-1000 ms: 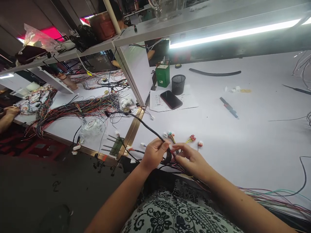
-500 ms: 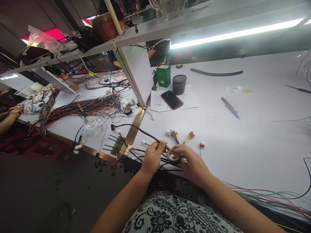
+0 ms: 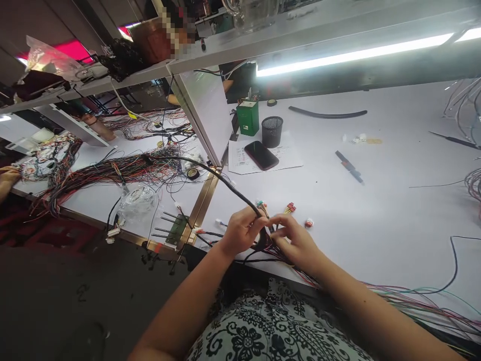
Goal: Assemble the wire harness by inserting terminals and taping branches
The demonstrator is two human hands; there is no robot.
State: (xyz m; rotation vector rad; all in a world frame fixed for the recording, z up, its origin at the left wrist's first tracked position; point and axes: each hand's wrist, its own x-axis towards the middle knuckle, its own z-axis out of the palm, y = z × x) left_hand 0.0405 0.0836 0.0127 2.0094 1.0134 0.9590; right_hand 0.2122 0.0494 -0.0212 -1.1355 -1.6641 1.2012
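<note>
A black sleeved cable (image 3: 233,188) arcs from the wire pile on the left down to my hands near the table's front edge. My left hand (image 3: 244,229) is closed around it. Just to the right, my right hand (image 3: 295,240) pinches close to the cable and wires; what lies between its fingertips is too small to make out. The tape roll (image 3: 260,240) shows partly beneath my left fingers. Behind my hands are red connectors (image 3: 290,207) and a red-white connector (image 3: 308,223).
A phone (image 3: 262,155) lies on paper beside a mesh cup (image 3: 272,131) and a green box (image 3: 248,118). Wire bundles (image 3: 112,170) cover the left table. A metal-pinned green board (image 3: 177,229) sits at the table joint. Another person's hand (image 3: 8,180) is at far left.
The cable's far end has swung up and left over the wire pile. My right hand has let go of the tape roll, which now sits lower, under my left hand. The view has shifted slightly.
</note>
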